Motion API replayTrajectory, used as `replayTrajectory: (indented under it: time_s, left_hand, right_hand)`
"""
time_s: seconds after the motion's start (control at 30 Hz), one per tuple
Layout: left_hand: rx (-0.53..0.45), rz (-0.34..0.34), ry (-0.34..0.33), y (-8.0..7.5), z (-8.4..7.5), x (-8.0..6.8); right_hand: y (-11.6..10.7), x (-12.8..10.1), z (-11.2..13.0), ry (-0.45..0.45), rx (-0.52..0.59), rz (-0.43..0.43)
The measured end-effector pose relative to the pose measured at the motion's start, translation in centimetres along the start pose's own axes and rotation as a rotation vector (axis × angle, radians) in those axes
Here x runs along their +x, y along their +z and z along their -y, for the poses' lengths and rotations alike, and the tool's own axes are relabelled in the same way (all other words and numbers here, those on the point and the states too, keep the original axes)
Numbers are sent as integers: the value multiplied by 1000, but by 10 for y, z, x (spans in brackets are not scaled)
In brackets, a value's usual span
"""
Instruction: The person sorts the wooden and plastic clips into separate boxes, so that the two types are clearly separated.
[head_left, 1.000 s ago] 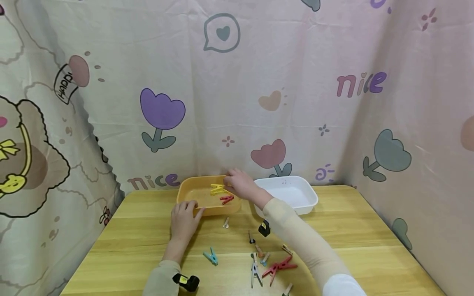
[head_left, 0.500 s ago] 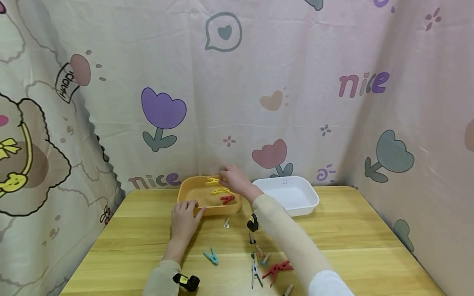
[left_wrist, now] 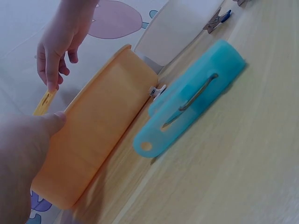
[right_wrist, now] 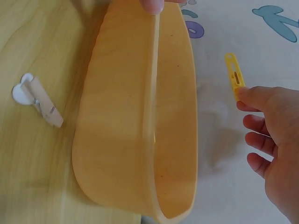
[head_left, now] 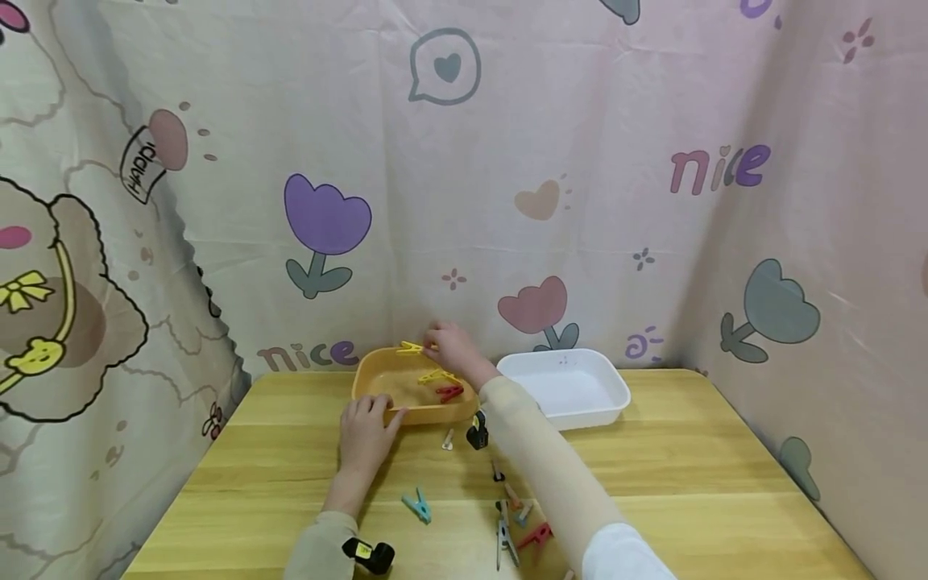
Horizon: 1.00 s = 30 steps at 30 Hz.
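Note:
My right hand (head_left: 457, 356) pinches a yellow clothespin (right_wrist: 235, 77) by one end, between thumb and index finger. It hovers over the back edge of an orange plastic basket (head_left: 428, 415). Inside that basket lie a second yellow clothespin (head_left: 437, 376) and a red clothespin (head_left: 450, 393). My left hand (head_left: 365, 435) holds the basket's front left rim, its fingers over the edge. A turquoise clothespin (left_wrist: 187, 100) lies on the table near my left wrist. A small wooden clothespin with a white heart (right_wrist: 42, 100) lies in front of the basket.
Right of the orange basket stands a white plastic basket (head_left: 573, 395). Several clothespins lie toward the table's front, among them a grey one (head_left: 505, 538) and a red one (head_left: 536, 535), partly behind my right sleeve. A patterned curtain (head_left: 449, 201) hangs behind the table.
My right hand has moved left and slightly up along the basket's back edge, bringing the yellow clothespin into view. The left hand keeps its place on the rim. The head view has shifted slightly.

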State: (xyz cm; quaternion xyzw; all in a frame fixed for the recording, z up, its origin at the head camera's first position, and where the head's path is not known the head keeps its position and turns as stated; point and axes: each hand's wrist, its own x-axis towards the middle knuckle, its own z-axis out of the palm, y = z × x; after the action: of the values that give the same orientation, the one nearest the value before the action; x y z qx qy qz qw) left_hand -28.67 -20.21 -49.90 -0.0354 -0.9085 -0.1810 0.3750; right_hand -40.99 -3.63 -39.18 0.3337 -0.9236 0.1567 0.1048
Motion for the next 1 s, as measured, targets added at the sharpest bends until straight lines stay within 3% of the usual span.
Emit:
replayTrajectory:
  time_s: [0.4,0.63,1.0]
  left_hand:
    - [-18,-14,-3,3,-2,-3]
    - [-19,-46,11,5,1,-3]
    - [-28,-40,17,1,1,-1]
  right_hand:
    - [18,6,-7,98,56,32]
    - [25,8,-8,100,37,18]
    - [31,9,3,138,-5,-14]
